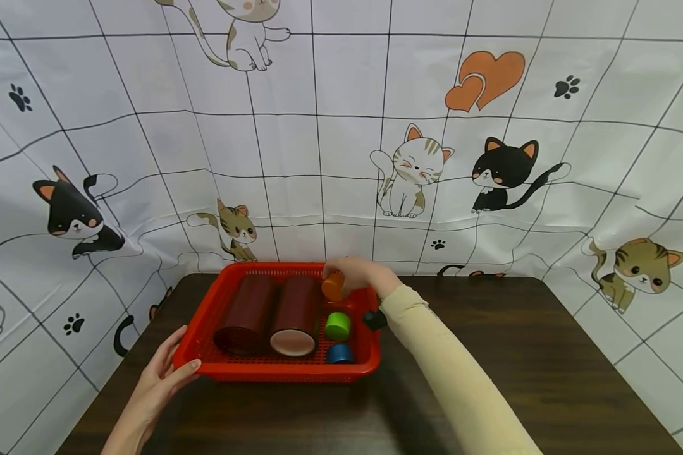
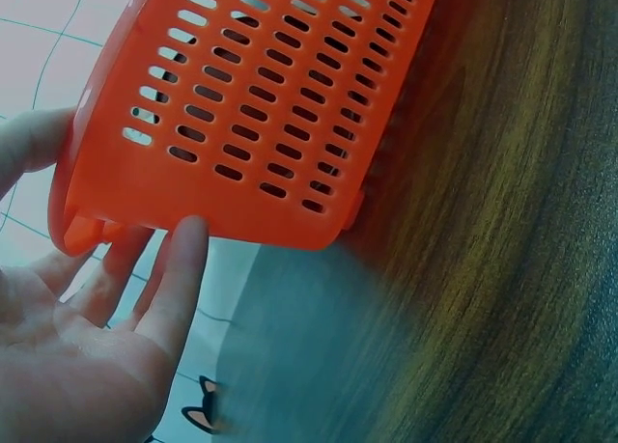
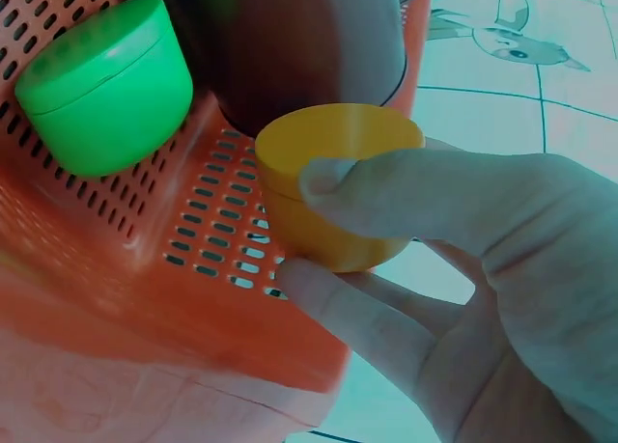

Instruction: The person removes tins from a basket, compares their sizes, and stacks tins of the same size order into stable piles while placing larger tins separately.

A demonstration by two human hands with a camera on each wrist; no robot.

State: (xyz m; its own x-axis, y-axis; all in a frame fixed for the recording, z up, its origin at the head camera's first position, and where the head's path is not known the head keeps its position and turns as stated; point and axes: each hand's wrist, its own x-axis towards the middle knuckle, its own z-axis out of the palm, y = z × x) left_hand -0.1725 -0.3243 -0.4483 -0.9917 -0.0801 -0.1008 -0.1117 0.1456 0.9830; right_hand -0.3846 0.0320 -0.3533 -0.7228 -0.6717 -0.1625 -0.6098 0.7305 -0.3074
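Note:
A red plastic basket [image 1: 262, 368] with slotted sides sits on the dark wooden table. My left hand [image 1: 156, 379] grips its near left corner, thumb on the front rim and fingers along the left side. At the far right inside the basket, my right hand [image 1: 360, 275] pinches a small round orange lidded container [image 3: 338, 207] between thumb and fingers. A matching green container [image 1: 338, 326] lies in the basket nearer to me, and a blue one [image 1: 339, 354] is by the front wall. Two dark brown cylinders [image 1: 250, 306] lie side by side in the left and middle of the basket.
The wooden table top [image 1: 489, 354] stretches to the right of the basket. A white sheet [image 1: 341, 145] with grid lines and cartoon cats hangs behind the table and round both sides. A dark object [image 1: 374, 320] is at my right wrist.

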